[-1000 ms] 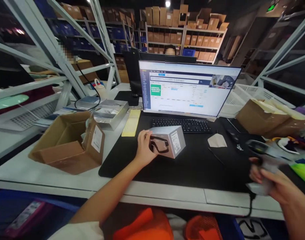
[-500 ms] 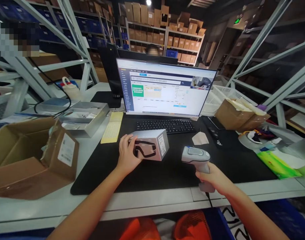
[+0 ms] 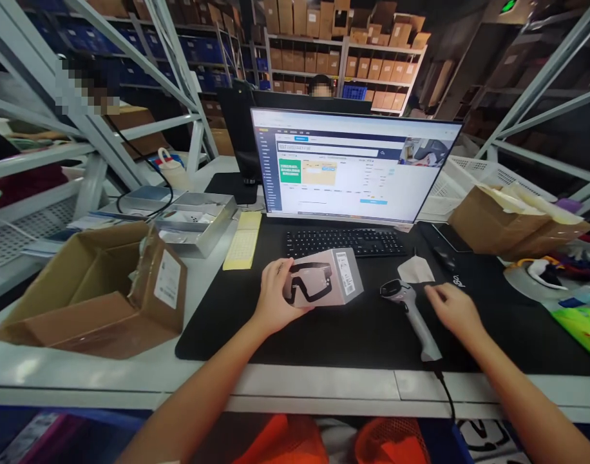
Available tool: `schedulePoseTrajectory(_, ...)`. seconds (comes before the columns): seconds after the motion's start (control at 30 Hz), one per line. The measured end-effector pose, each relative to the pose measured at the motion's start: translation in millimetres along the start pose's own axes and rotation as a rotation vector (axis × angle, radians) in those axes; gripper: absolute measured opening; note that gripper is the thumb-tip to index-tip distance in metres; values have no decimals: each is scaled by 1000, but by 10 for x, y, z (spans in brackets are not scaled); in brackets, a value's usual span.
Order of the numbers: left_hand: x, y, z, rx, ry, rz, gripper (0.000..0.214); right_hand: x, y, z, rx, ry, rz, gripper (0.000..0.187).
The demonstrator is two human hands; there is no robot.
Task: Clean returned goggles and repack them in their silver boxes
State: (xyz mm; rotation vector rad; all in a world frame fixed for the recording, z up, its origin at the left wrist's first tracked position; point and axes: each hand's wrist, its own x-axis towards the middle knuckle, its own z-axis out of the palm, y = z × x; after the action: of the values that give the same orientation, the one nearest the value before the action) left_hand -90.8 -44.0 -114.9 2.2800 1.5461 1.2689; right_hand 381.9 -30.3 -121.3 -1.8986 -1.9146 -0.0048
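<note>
My left hand (image 3: 276, 298) grips the left end of a small box (image 3: 319, 283), holding it tilted over the black desk mat. The box has a picture of dark-framed goggles on its front and a white barcode label on its right end. A grey barcode scanner (image 3: 415, 316) lies on the mat, its cable running off the front edge. Just right of the scanner, my right hand (image 3: 454, 310) is empty, with loosely bent fingers apart from it. A whitish, flat piece (image 3: 415, 269) lies behind the scanner, near the fingertips.
A lit monitor (image 3: 353, 171) stands behind a black keyboard (image 3: 346, 243). An opened cardboard box (image 3: 87, 322) and a grey tray (image 3: 198, 241) are on the left, beside a yellow pad (image 3: 243, 241). A mouse (image 3: 444, 258) and brown cartons (image 3: 493, 225) are on the right.
My right hand has let go of the barcode scanner, which now lies on the mat. The box in my left hand has turned slightly. The camera view has shifted left.
</note>
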Motion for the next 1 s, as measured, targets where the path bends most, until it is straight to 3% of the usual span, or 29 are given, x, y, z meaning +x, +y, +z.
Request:
schedulePoseTrajectory(0.13, 20, -22, 4, -8, -13, -2, 124, 821, 631, 49, -164, 133, 211, 50)
schedulePoseTrajectory(0.27, 13, -58, -15, -9, -36, 14, 127, 1241, 1010, 338, -102, 61, 228, 64)
schedulePoseTrajectory(0.43, 16, -109, -1, -13, -75, -28, 128, 1241, 1155, 609, -159, 139, 331, 66)
schedulePoseTrajectory(0.7, -7, -196, 17, 32, -47, -108, 126, 1114, 977, 499, -207, 167, 369, 59)
schedulePoseTrajectory(1.0, 5, -218, 15, 49, -30, -129, 126, 1084, 1015, 531, -207, 175, 387, 54)
